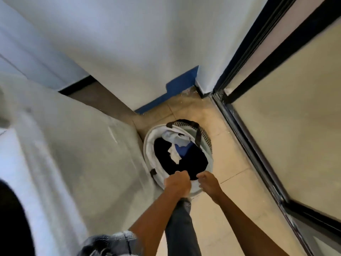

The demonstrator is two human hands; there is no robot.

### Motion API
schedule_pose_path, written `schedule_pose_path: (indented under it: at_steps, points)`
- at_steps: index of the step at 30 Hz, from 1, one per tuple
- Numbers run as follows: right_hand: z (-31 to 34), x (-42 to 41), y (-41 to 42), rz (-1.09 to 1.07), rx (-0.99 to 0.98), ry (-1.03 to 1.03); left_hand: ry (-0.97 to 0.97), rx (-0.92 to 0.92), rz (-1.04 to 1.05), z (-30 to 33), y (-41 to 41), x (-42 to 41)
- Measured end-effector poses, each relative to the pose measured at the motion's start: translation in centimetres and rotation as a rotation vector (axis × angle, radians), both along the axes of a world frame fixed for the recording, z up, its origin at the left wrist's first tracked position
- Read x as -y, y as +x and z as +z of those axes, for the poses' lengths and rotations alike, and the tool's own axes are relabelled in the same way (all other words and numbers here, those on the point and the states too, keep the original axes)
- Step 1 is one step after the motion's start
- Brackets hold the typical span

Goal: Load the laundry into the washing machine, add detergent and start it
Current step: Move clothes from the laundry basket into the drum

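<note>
A round white laundry basket (149,145) with dark strap handles stands on the tiled floor, filled with dark, white and blue clothes (181,157). My left hand (177,183) and my right hand (208,182) both grip the basket's near rim, fingers curled over the edge. The washing machine's grey side panel (88,156) rises at the left, right beside the basket. A dark round shape at the lower left edge (13,218) is blurred; I cannot tell what it is.
A white wall with a blue skirting (177,89) closes the corner behind the basket. A black-framed sliding glass door (258,145) runs along the right. My trouser leg (181,224) stands just below the basket on beige floor tiles (230,209).
</note>
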State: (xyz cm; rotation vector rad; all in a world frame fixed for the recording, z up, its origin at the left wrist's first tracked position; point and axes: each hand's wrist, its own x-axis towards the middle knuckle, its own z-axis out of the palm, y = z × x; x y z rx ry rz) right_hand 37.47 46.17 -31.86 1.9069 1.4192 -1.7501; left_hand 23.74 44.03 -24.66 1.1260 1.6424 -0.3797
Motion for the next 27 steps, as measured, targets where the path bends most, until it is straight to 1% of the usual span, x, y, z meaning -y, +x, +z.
schedule_pose_path:
  at_steps: [2, 4, 8, 12, 14, 17, 18, 20, 22, 23, 25, 27]
  points:
    - [-3.8, -0.9, -0.8, -0.022, 0.016, -0.06, -0.045, -0.013, 0.067, -3.9, -1.3, 0.5]
    - [-7.0, -2.2, -2.2, -0.11, 0.029, -0.15, -0.068, -0.014, 0.197, -6.9, -2.8, 0.6]
    - [-13.6, -6.3, -6.6, -0.387, -0.057, -0.315, -0.038, 0.009, 0.377, -12.6, -5.4, 0.1]
    - [-20.2, -10.7, -12.7, -0.483, -0.081, -0.383, 0.049, 0.078, 0.55, -16.8, -7.0, -0.8]
    - [-23.2, -11.4, -15.1, -0.579, -0.112, -0.359, 0.076, 0.094, 0.635, -18.5, -7.3, -0.8]
    - [-25.8, -11.2, -15.8, -0.782, -0.03, -0.174, 0.072, 0.07, 0.705, -20.1, -7.5, 0.0]
    - [-26.0, -10.8, -15.7, -0.836, -0.007, -0.134, 0.072, 0.069, 0.709, -20.3, -7.5, 0.4]
    - [-25.7, -9.3, -15.2, -0.922, -0.036, -0.103, 0.055, 0.08, 0.724, -20.6, -7.3, 1.5]
    - [-24.0, -7.9, -14.6, -0.838, -0.048, -0.076, 0.026, 0.077, 0.843, -20.6, -7.2, 1.8]
    - [-22.6, -7.1, -14.1, -0.777, -0.062, -0.104, 0.012, 0.069, 0.968, -20.5, -7.1, 1.6]
    - [-18.6, -5.4, -12.9, -0.65, -0.147, -0.26, -0.066, 0.082, 1.284, -20.0, -7.3, 0.6]
    - [-13.5, -4.0, -11.2, -0.497, -0.23, -0.368, -0.208, 0.125, 1.514, -19.5, -7.8, -0.2]
